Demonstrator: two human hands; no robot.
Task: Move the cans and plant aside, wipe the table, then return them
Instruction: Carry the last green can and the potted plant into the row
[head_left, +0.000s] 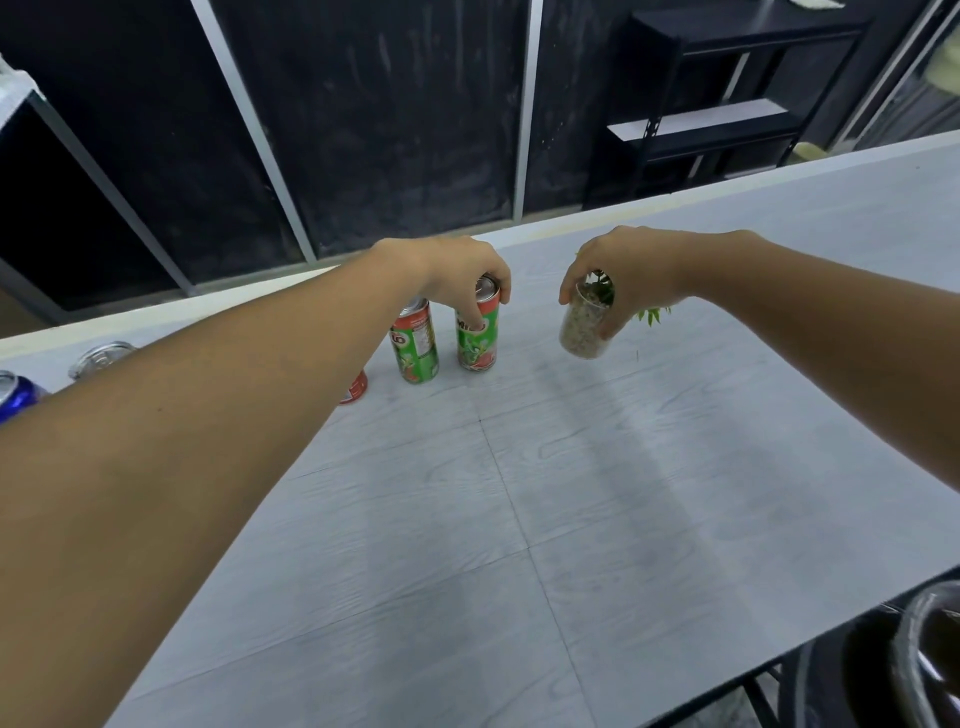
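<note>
My left hand (457, 273) grips the top of a green and red can (477, 338) that stands upright on the pale grey table (519, 519). A second green can (414, 343) stands just left of it. My right hand (628, 275) holds a clear glass of pebbles with a small green plant (586, 325), tilted and slightly above the table. A red can (354, 387) shows partly behind my left forearm. Further left are a silver can top (101, 358) and a blue can (15, 395).
The table's far edge runs behind the cans, with dark wall panels beyond. A black metal shelf unit (717, 104) stands at the back right. A dark round object (924, 654) sits past the table's near right corner.
</note>
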